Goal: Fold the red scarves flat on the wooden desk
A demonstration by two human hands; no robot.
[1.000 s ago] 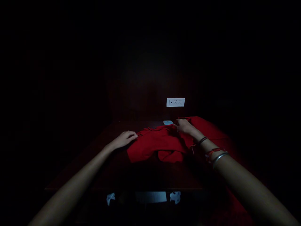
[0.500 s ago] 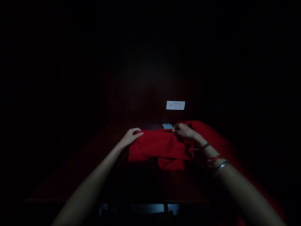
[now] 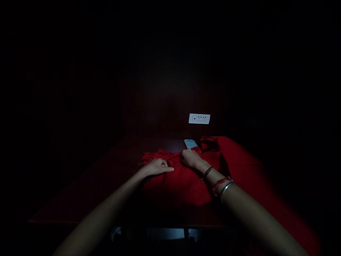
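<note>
Clutching a fold of red cloth (image 3: pixel 183 186) in the head view, the right hand (image 3: pixel 190 158) is pressing its curled fingers together, their tips hidden. Beside it on the left, the left hand (image 3: pixel 157 167) is resting on the same cloth, its fingers bending inward and its thumb pointing right; whether it is pinching anything, I cannot tell. Both hands are touching the cloth, with a small gap between them.

The cloth is lying bunched on the dark table (image 3: pixel 93 188), in front of the person. Its fringe (image 3: pixel 160 154) is fanning out at the far left, the strands pointing left and away. Folds are hiding its true long axis. A broader red stretch (image 3: pixel 245 156) is running from the far side toward the near right; whether it is joining the bunched part, the shadow is not showing.

Just beyond the right hand, a lit phone (image 3: pixel 190 143) is lying with its near end by the cloth. A white socket plate (image 3: pixel 199 118) is showing on the wall behind.
</note>
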